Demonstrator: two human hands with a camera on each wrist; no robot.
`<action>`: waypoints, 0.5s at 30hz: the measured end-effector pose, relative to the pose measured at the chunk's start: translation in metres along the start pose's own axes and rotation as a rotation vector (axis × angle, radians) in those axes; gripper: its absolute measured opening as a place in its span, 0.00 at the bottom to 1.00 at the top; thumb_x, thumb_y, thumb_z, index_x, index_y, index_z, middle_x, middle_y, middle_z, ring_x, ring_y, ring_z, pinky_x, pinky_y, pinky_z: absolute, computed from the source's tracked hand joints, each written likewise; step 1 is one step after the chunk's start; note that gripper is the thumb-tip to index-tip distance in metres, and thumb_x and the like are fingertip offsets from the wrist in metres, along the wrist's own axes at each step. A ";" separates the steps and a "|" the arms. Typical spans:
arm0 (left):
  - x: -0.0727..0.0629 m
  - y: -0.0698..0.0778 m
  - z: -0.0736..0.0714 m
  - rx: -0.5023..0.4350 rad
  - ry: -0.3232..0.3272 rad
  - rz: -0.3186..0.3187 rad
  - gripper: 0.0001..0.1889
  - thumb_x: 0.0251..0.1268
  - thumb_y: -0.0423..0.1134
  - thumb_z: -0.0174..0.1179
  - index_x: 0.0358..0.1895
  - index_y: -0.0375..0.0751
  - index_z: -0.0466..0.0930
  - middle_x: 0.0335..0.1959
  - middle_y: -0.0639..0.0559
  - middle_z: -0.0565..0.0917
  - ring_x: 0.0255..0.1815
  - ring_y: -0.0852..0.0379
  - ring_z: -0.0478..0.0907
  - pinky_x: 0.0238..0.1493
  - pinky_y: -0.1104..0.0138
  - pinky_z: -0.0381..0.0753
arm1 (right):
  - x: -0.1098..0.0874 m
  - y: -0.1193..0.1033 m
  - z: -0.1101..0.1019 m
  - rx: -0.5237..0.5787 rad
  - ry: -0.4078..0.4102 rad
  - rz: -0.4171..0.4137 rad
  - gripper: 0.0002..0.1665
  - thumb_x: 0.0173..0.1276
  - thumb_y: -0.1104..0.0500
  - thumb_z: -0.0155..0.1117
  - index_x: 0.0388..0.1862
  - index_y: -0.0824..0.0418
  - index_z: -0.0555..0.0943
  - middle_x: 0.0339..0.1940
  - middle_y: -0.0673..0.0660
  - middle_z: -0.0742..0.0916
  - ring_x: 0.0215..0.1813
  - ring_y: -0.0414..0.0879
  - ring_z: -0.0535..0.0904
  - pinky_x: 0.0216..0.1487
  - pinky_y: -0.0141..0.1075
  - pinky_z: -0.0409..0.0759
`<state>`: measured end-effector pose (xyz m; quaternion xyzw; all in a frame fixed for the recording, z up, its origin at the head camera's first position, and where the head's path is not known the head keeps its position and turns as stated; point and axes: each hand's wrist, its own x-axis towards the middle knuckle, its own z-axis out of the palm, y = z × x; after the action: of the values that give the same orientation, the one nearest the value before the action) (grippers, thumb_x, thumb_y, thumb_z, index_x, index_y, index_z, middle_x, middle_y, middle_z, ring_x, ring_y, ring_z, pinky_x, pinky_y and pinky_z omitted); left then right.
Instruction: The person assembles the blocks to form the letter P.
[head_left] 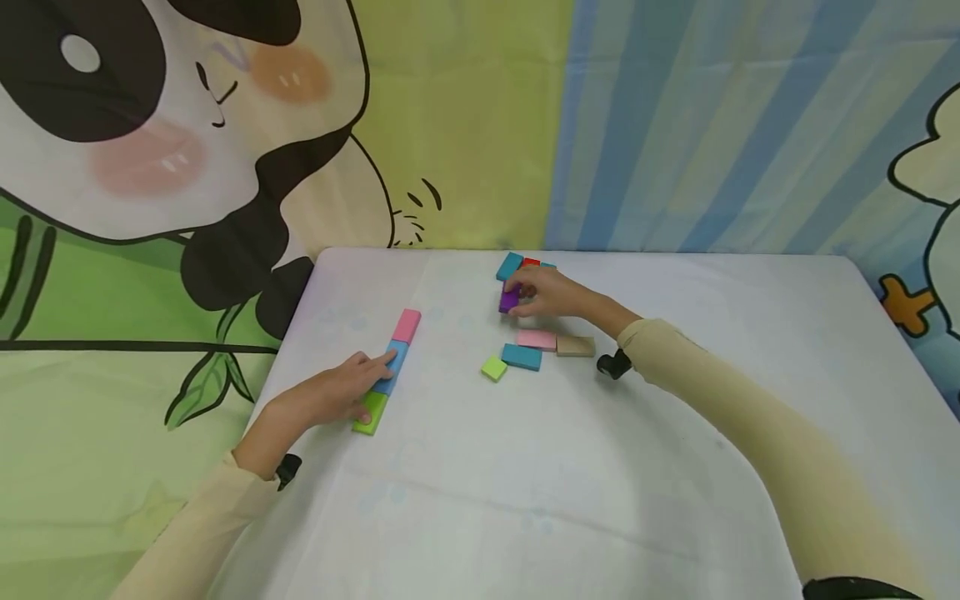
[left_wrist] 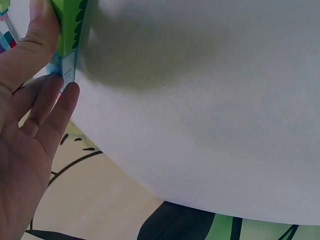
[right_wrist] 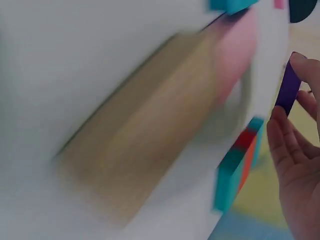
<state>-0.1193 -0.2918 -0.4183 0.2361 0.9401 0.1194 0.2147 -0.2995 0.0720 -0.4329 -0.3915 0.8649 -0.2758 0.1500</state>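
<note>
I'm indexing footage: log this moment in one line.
left hand: touches pink-blue-green block row | right hand: pinches purple block | tan block: beside pink block

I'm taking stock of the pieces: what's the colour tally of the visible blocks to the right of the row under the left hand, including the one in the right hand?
Teal blocks: 3
Red block: 1
Purple block: 1
Pink block: 1
Tan block: 1
Green block: 1
Total: 8
</note>
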 end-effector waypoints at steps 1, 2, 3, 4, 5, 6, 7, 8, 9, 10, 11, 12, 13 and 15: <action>0.000 0.000 0.000 0.002 0.002 0.000 0.42 0.56 0.40 0.69 0.73 0.40 0.58 0.56 0.44 0.70 0.57 0.53 0.70 0.52 0.62 0.78 | 0.010 -0.007 0.004 0.016 0.011 -0.006 0.25 0.62 0.53 0.71 0.55 0.64 0.79 0.51 0.62 0.82 0.51 0.53 0.80 0.54 0.44 0.80; -0.001 -0.001 0.000 0.004 0.003 -0.004 0.43 0.55 0.40 0.69 0.74 0.40 0.57 0.56 0.45 0.70 0.57 0.53 0.70 0.51 0.62 0.78 | 0.021 -0.014 0.009 0.023 0.017 -0.006 0.25 0.61 0.53 0.71 0.55 0.63 0.80 0.52 0.62 0.81 0.51 0.53 0.80 0.54 0.43 0.80; -0.001 -0.001 0.000 0.009 0.003 -0.005 0.43 0.55 0.40 0.69 0.74 0.40 0.57 0.56 0.45 0.70 0.57 0.53 0.70 0.51 0.63 0.78 | 0.032 -0.020 0.015 0.019 0.019 -0.001 0.26 0.62 0.52 0.71 0.55 0.62 0.80 0.52 0.62 0.81 0.51 0.52 0.80 0.54 0.42 0.80; -0.001 -0.001 -0.001 0.012 0.003 -0.009 0.43 0.55 0.40 0.69 0.74 0.40 0.57 0.56 0.45 0.70 0.56 0.53 0.70 0.50 0.63 0.78 | 0.044 -0.026 0.021 0.012 0.019 0.005 0.26 0.62 0.51 0.71 0.56 0.61 0.80 0.53 0.62 0.80 0.52 0.52 0.79 0.54 0.41 0.80; -0.001 -0.001 -0.001 0.016 0.002 -0.009 0.43 0.55 0.40 0.69 0.74 0.40 0.57 0.56 0.45 0.70 0.56 0.53 0.70 0.49 0.63 0.79 | 0.055 -0.031 0.027 -0.002 0.025 0.008 0.26 0.63 0.50 0.70 0.57 0.61 0.80 0.54 0.62 0.80 0.52 0.51 0.79 0.54 0.40 0.80; 0.000 -0.001 -0.001 0.020 0.000 -0.005 0.42 0.56 0.40 0.69 0.73 0.41 0.58 0.56 0.45 0.70 0.56 0.53 0.70 0.49 0.64 0.79 | 0.065 -0.036 0.034 -0.001 0.030 0.022 0.27 0.63 0.50 0.70 0.58 0.60 0.79 0.54 0.61 0.79 0.53 0.51 0.78 0.55 0.39 0.79; 0.001 -0.001 -0.002 0.021 -0.002 -0.003 0.41 0.56 0.40 0.69 0.73 0.41 0.58 0.56 0.44 0.70 0.56 0.53 0.70 0.48 0.64 0.79 | 0.074 -0.040 0.040 0.003 0.039 0.036 0.27 0.64 0.49 0.69 0.58 0.60 0.79 0.55 0.61 0.79 0.54 0.50 0.78 0.56 0.38 0.79; 0.002 -0.001 -0.002 0.022 -0.005 0.000 0.41 0.56 0.40 0.69 0.72 0.41 0.59 0.56 0.44 0.70 0.56 0.53 0.70 0.48 0.64 0.79 | 0.082 -0.044 0.045 0.010 0.051 0.048 0.27 0.64 0.49 0.69 0.59 0.60 0.78 0.55 0.61 0.79 0.54 0.49 0.77 0.56 0.38 0.79; 0.002 -0.001 -0.002 0.022 -0.011 -0.002 0.41 0.56 0.40 0.69 0.72 0.41 0.59 0.56 0.44 0.69 0.56 0.53 0.70 0.48 0.64 0.79 | 0.090 -0.048 0.050 0.022 0.060 0.054 0.27 0.65 0.50 0.68 0.59 0.61 0.78 0.56 0.61 0.79 0.54 0.50 0.77 0.56 0.38 0.79; 0.003 -0.001 -0.002 0.018 -0.017 -0.005 0.41 0.57 0.40 0.69 0.73 0.41 0.58 0.56 0.44 0.69 0.56 0.54 0.69 0.48 0.64 0.79 | 0.097 -0.051 0.054 0.029 0.069 0.056 0.27 0.65 0.50 0.68 0.60 0.61 0.78 0.56 0.61 0.80 0.55 0.49 0.77 0.57 0.37 0.78; 0.003 0.000 -0.002 0.014 -0.021 -0.007 0.41 0.57 0.40 0.68 0.73 0.41 0.58 0.57 0.44 0.69 0.56 0.53 0.69 0.48 0.64 0.79 | 0.102 -0.055 0.058 0.036 0.074 0.056 0.27 0.65 0.50 0.68 0.60 0.62 0.78 0.56 0.61 0.80 0.55 0.49 0.77 0.57 0.38 0.78; 0.003 0.000 -0.002 0.009 -0.025 -0.010 0.41 0.57 0.40 0.68 0.73 0.41 0.58 0.57 0.44 0.69 0.56 0.53 0.69 0.49 0.64 0.79 | 0.107 -0.059 0.061 0.029 0.074 0.051 0.27 0.66 0.50 0.67 0.60 0.62 0.78 0.55 0.61 0.81 0.55 0.50 0.77 0.57 0.38 0.77; 0.002 0.000 -0.002 0.004 -0.029 -0.020 0.42 0.57 0.40 0.68 0.73 0.42 0.57 0.57 0.44 0.69 0.56 0.53 0.69 0.49 0.63 0.79 | 0.112 -0.062 0.063 0.017 0.067 0.044 0.27 0.66 0.51 0.67 0.59 0.63 0.77 0.55 0.61 0.81 0.56 0.50 0.76 0.58 0.39 0.77; 0.001 0.000 -0.003 -0.004 -0.033 -0.035 0.42 0.56 0.40 0.69 0.74 0.42 0.57 0.57 0.45 0.69 0.56 0.54 0.69 0.51 0.63 0.79 | 0.118 -0.069 0.067 -0.005 0.046 0.037 0.26 0.67 0.51 0.66 0.59 0.63 0.77 0.56 0.62 0.81 0.57 0.51 0.76 0.60 0.41 0.76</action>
<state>-0.1215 -0.2912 -0.4165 0.2212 0.9402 0.1135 0.2328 -0.3035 -0.0793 -0.4512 -0.3696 0.8759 -0.2797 0.1339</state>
